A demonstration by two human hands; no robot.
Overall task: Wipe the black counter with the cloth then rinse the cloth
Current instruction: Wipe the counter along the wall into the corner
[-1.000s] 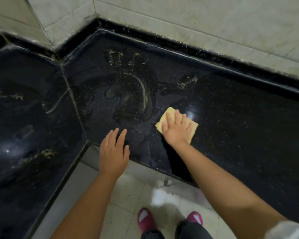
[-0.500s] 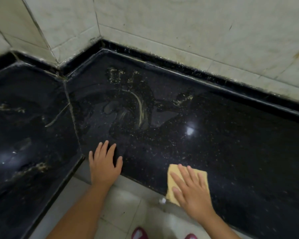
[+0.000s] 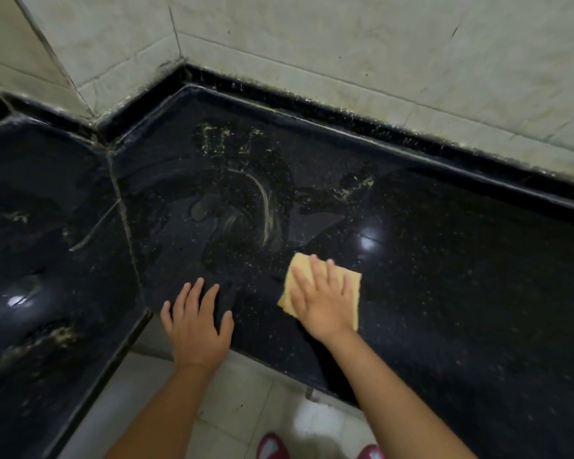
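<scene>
A black speckled counter (image 3: 444,260) runs along the tiled wall and turns a corner at the left. A folded yellow cloth (image 3: 352,286) lies flat on it near the front edge. My right hand (image 3: 322,299) presses on the cloth with straight, spread fingers and covers most of it. My left hand (image 3: 196,326) rests flat on the counter's front edge, left of the cloth, fingers spread and holding nothing. Yellowish smears and wet streaks (image 3: 262,207) mark the counter behind both hands.
A raised black ledge (image 3: 411,144) borders the counter under the pale wall tiles (image 3: 345,44). A second counter slab (image 3: 47,260) with smears lies at the left. Below are light floor tiles (image 3: 239,409) and my red slippers (image 3: 272,447).
My right hand slid the cloth toward the front edge, then back up and to the left onto the counter. My left hand stays at the front edge.
</scene>
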